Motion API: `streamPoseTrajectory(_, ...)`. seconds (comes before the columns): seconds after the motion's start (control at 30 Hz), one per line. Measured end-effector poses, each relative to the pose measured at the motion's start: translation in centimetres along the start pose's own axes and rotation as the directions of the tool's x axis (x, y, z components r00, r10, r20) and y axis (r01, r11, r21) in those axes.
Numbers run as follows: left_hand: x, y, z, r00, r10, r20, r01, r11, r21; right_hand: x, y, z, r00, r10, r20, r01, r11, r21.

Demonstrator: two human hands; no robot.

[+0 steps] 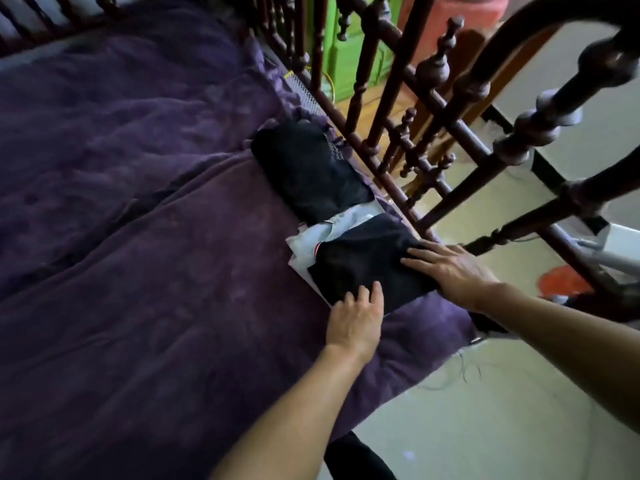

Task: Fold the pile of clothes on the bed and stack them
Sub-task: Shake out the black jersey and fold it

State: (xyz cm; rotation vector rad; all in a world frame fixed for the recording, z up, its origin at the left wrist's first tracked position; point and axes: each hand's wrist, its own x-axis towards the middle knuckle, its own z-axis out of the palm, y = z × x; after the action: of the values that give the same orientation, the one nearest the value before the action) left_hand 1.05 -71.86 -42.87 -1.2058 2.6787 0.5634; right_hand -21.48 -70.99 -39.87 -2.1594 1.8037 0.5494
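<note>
A folded dark navy garment [360, 261] lies on top of a folded light blue-white garment [311, 239] near the bed's right edge. My left hand [356, 318] rests with straight fingers on the dark garment's near edge. My right hand [450, 268] presses flat on its right side, fingers spread. Just beyond this stack lies another folded black garment [308, 171] with a faint pattern, against the bed rail.
The bed is covered by a rumpled purple blanket [138, 237]. A dark wooden spindle rail [415, 161] runs along the right side. Beyond it are a pale floor [485, 410], a green cabinet [349, 46] and a red patch [564, 282] on the floor.
</note>
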Motion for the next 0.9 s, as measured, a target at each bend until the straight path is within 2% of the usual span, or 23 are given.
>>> streamPoseTrajectory(0.1,-1.0,3.5,5.0,0.968,0.034,0.249,-0.027,0.999,-0.030,-2.7,0.6,6.1,0.979,0.054,0.194,-0.043,0.997,-0.060)
streamPoseTrajectory(0.2,-2.5,4.1,7.7,0.884,0.093,0.457,-0.101,0.995,-0.006,-5.1,0.4,9.9,0.957,0.097,0.274,-0.085,0.995,-0.057)
streamPoseTrajectory(0.33,-3.5,2.4,9.2,0.816,0.109,0.567,-0.177,0.982,0.065,-6.7,0.6,12.0,0.936,0.131,0.327,-0.122,0.991,-0.047)
streamPoseTrajectory(0.5,-3.5,1.9,7.7,0.833,0.090,0.547,-0.158,0.984,0.079,-5.7,0.0,11.4,0.916,0.161,0.369,-0.149,0.987,-0.063)
streamPoseTrajectory(0.63,-5.8,0.5,4.1,0.898,-0.004,0.439,-0.047,0.993,0.107,-5.3,-2.5,8.3,0.947,0.213,0.241,-0.196,0.976,-0.091)
streamPoseTrajectory(0.77,-9.6,-2.6,0.1,0.921,-0.116,0.372,0.071,0.989,0.132,-4.5,-7.7,4.4,0.989,0.118,0.092,-0.119,0.993,0.012)
streamPoseTrajectory(0.9,-16.1,-6.2,-2.9,0.930,-0.253,0.266,0.231,0.966,0.112,-3.7,-14.9,0.6,0.999,-0.030,0.022,0.029,0.998,0.063)
